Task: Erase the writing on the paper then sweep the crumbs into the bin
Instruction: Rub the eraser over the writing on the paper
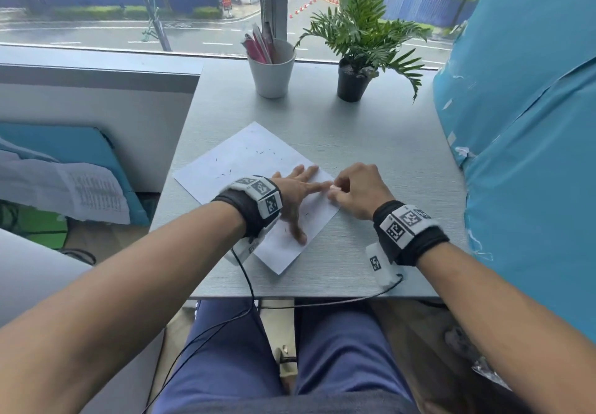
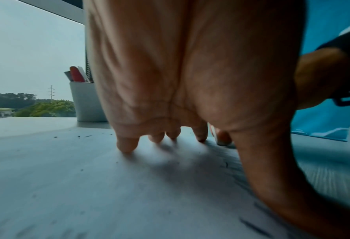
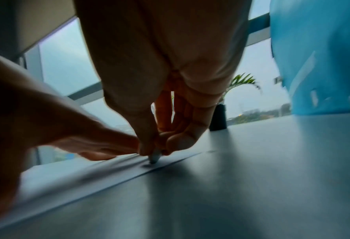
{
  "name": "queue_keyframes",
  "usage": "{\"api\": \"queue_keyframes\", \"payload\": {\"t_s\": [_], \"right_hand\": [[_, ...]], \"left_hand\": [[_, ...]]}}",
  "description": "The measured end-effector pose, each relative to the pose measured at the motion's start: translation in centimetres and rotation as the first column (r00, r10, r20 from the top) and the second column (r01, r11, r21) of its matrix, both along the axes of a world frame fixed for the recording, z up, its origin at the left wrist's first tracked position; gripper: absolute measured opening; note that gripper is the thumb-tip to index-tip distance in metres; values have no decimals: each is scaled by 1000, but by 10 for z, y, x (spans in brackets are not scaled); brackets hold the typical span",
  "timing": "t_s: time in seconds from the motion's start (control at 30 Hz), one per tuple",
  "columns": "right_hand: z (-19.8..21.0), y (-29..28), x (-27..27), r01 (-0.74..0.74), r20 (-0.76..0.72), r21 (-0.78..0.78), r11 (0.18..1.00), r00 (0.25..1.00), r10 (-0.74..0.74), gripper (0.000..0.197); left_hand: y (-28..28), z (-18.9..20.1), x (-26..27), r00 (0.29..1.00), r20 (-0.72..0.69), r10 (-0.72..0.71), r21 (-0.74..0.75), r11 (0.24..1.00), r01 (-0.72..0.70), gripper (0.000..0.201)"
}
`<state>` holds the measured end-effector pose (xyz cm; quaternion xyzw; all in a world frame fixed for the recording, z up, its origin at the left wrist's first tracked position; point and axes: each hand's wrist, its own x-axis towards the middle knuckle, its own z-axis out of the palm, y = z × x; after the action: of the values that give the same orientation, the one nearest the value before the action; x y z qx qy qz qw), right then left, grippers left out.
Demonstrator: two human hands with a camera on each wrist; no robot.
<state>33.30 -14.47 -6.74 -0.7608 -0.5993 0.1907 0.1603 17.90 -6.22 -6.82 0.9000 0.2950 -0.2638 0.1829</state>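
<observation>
Paper white, angled on table, dark crumbs scattered.

Head view overhead; wrist views desk-level.

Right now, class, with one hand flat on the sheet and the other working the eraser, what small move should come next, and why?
Probably another short rub. The right hand pinches the eraser with its tip on the paper near the right edge, while the left hand presses the sheet flat. Dark crumbs lie scattered on the paper, and no bin is in view, so sweeping likely comes later.
</observation>
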Motion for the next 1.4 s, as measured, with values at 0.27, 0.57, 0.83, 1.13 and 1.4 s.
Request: {"api": "queue_keyframes", "payload": {"t_s": [0.27,0.57,0.83,1.13,1.4], "right_hand": [[4,2,-6,-45,-9,-36,998,999,44,14],[7,-11,-21,-206,-48,-99,973,978,202,12],[4,-15,-26,-167,-50,-69,984,985,164,17],[4,-20,-30,-246,-83,-91,965,967,239,15],[3,-14,-31,-239,-90,-102,966,969,230,12]], "left_hand": [[1,-1,0,1000,-21,-5,3,1000,5,139],[0,1,1,999,-40,-13,2,1000,13,140],[-1,0,1,999,-36,-5,3,1000,6,141],[-2,2,2,997,-65,-30,12,999,31,141],[-1,1,3,997,-71,-21,2,1000,21,142]]}}
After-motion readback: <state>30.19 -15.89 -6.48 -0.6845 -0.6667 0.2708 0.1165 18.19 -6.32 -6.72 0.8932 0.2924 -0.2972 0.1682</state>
